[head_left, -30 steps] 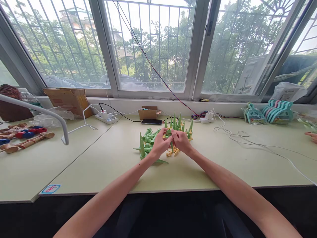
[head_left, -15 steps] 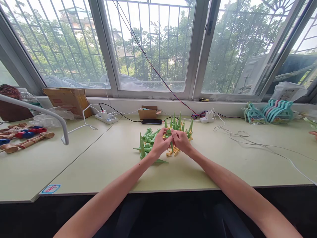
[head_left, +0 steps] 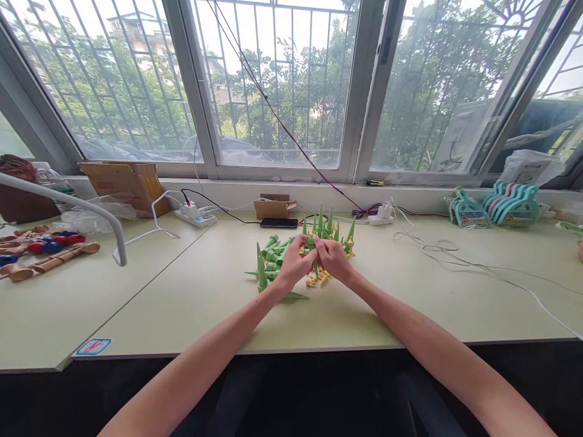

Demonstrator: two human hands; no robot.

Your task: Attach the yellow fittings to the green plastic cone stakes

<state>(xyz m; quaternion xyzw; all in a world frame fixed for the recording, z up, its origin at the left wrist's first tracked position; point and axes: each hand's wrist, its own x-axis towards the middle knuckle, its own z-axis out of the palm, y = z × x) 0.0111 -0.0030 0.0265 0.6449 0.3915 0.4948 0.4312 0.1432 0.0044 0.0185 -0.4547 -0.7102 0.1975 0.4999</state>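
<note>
My left hand and my right hand meet over the middle of the pale green table, fingers pinched together on one green plastic spike held between them. Its tip points down between my hands. Just behind and to the left lies a pile of green spikes, some lying, some standing upright. Small yellow plastic pieces are scattered under my hands.
A black phone and a small cardboard box lie behind the pile. A power strip, cables, a larger cardboard box, wooden toys at left, teal plastic items at right. Another person's hand shows at the right edge.
My hands have barely moved on the green spike. The other person's hand at the right edge has drawn back almost out of view.
</note>
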